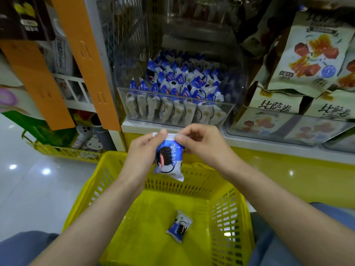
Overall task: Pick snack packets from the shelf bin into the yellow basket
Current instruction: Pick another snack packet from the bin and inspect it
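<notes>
Left hand and right hand pinch the top of a snack packet over the yellow basket, which holds another packet. Shelf bin at twelve o'clock, glossy floor at nine.

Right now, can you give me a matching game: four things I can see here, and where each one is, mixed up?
Things:
1. held packet
2. loose packet
3. bin
4. bags

Places:
A. on the basket floor
B. on the shelf, full of packets
C. pinched by left hand and right hand
D. right of the bin

Pairs: 1-C, 2-A, 3-B, 4-D.
</notes>
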### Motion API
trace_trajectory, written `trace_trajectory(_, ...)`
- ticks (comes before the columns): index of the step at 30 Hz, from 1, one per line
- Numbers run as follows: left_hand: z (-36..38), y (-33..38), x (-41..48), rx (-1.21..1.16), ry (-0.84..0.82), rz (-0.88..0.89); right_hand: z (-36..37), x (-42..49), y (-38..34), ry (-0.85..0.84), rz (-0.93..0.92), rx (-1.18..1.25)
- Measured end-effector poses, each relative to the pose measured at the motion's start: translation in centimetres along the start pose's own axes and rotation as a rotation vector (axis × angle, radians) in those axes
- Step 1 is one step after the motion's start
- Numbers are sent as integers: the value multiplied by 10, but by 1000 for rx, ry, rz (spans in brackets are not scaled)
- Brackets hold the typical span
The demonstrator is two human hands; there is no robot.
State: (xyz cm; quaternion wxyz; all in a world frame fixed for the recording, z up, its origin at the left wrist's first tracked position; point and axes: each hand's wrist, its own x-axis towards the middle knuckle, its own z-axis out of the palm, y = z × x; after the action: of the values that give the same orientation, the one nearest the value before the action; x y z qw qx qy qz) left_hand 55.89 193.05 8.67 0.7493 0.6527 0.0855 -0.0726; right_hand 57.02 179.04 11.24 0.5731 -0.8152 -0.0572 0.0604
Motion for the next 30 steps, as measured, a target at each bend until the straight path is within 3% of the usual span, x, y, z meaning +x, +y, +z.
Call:
trace_trajectory(3, 1, 1, -2, -137, -44, -131, 0, -4, -3, -56, 121, 176)
trace_trajectory(6, 1, 1, -4, -154, -100, -149, 1, -6, -2, -28, 148, 242)
trace_trajectory(10, 4, -1, -8, -9, -136, -92, 0, -1, 3, 128, 22, 74)
trace_trajectory(16, 6, -3, -10, 221, -169, 55, -3, -2, 8, 81, -143, -284)
trace_trajectory(19, 7, 0, -9, 196, -185, 89, -6, 1, 7, 115, -82, -137)
trace_trajectory(24, 5, 0, -6, 1, -88, 68, -11, 5, 8, 191, 187, 237)
trace_trajectory(30, 1, 1, -2, -202, 65, 62, -7, 4, 14, 69, 244, 245)
